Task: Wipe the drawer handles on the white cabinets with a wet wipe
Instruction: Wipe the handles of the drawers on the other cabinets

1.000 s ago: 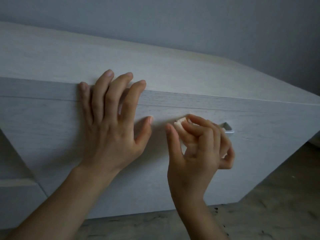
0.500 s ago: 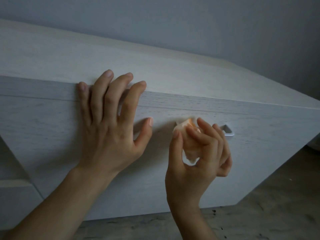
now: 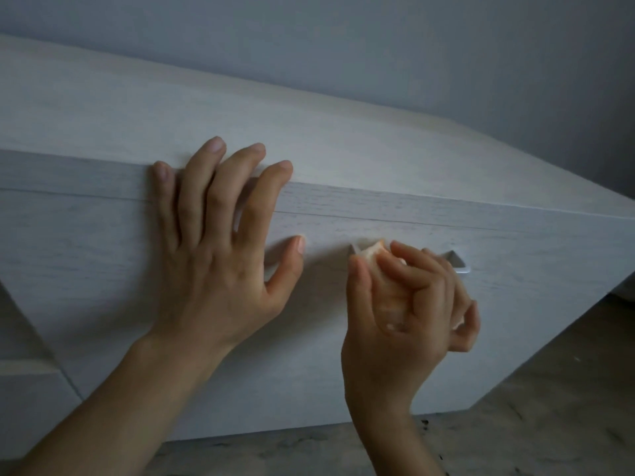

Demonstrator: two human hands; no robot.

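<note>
- A person's left hand (image 3: 220, 262) lies flat against the front of a white cabinet (image 3: 103, 108). Its fingers are straight, spread and holding nothing. The fingertips reach the cabinet's top edge, and the thumb points right along the drawer front (image 3: 532, 290).
- The right hand (image 3: 405, 314) pinches a crumpled wet wipe (image 3: 372, 253) between the thumb and curled fingers, pressing it against the drawer handle (image 3: 460, 266) near its left end.
- Only the two ends of the pale handle show: a corner just left of the wipe and a squared corner right of the knuckles. The stretch between them is hidden behind the right hand.
- Most of the wipe is buried in the grip. A small bunched tip shows above the thumb, and a pale scrap by the little finger may be more of it. The dim light makes its colour hard to judge.
- Both forearms are cut off by the bottom of the frame.
- The cabinet runs out of view at the left and right edges. A lower pale unit (image 3: 24, 379) at bottom left is only partly seen.
- A mottled grey floor (image 3: 549, 400) lies below the cabinet, with dark specks near the right wrist too small to identify. A plain grey wall (image 3: 378, 46) stands behind.
</note>
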